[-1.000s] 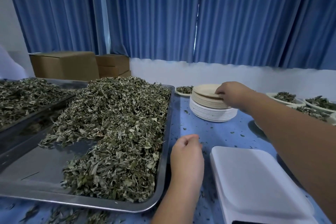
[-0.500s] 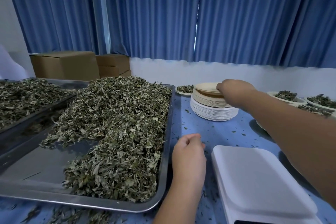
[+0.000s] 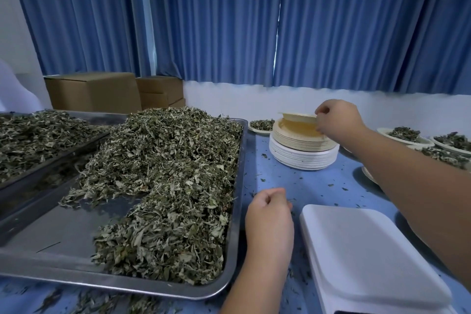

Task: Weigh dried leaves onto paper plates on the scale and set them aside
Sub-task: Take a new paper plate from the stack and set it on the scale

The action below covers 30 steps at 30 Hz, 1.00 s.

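The top paper plate (image 3: 297, 116) is pinched at its rim by the right hand (image 3: 339, 120) and tilted above the stack (image 3: 303, 153). The left hand (image 3: 270, 214) is curled on the table (image 3: 311, 186); anything held is hidden. The scale (image 3: 369, 257) is cropped; dried leaves (image 3: 165, 181) are heaped in the tray (image 3: 51, 232).

Open tabletop (image 3: 300, 183) lies between leaf tray (image 3: 237, 211), plate stack (image 3: 303, 155) and scale (image 3: 367, 257).

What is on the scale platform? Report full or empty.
Empty: the scale platform shows only a bare white surface.
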Motion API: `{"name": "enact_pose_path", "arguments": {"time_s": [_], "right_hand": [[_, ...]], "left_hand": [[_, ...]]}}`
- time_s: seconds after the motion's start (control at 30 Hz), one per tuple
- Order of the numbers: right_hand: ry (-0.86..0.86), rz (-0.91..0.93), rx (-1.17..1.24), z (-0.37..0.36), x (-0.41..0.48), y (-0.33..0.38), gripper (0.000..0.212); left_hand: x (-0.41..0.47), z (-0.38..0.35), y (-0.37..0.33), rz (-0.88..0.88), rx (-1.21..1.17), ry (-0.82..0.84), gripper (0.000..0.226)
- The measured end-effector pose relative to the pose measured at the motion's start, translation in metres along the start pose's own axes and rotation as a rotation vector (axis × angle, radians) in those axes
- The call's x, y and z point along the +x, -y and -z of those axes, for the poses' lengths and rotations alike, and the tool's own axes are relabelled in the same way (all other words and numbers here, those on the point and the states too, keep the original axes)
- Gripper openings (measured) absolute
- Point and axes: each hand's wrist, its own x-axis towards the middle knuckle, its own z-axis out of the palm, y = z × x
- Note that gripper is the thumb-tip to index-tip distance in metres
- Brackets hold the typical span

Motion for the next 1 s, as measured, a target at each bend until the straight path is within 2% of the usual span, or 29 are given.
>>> {"name": "enact_pose_path", "arguments": {"time_s": [0.1,0.23,0.47,0.6,0.73,0.83,1.0], "right_hand": [[-0.037,-0.064,0.075,-0.001,-0.009,-0.001,0.023],[-0.101,-0.059,0.143,0.003,-0.031,-0.005,0.019],[-0.131,-0.036,0.408,0.038,-0.097,-0.012,0.016],[-0.080,-0.033,0.485,0.064,-0.137,-0.029,0.014],[0.043,-0.050,0.569,0.089,-0.171,-0.046,0.019],[0.108,-0.062,0.493,0.098,-0.193,-0.054,0.024],[0.180,-0.051,0.489,0.105,-0.211,-0.064,0.024]], "left_hand": [[0.001,0.000,0.001,-0.003,0.006,0.009,0.015],[0.001,0.001,0.002,-0.019,0.012,0.007,0.016],[-0.001,-0.003,0.001,-0.072,-0.002,-0.018,0.017],[-0.006,-0.003,-0.007,-0.064,-0.122,0.003,0.017],[-0.013,0.001,-0.013,0.049,-0.232,0.144,0.032],[-0.018,0.003,-0.010,0.058,-0.110,0.222,0.029],[-0.022,0.009,-0.006,0.025,0.015,0.211,0.019]]}}
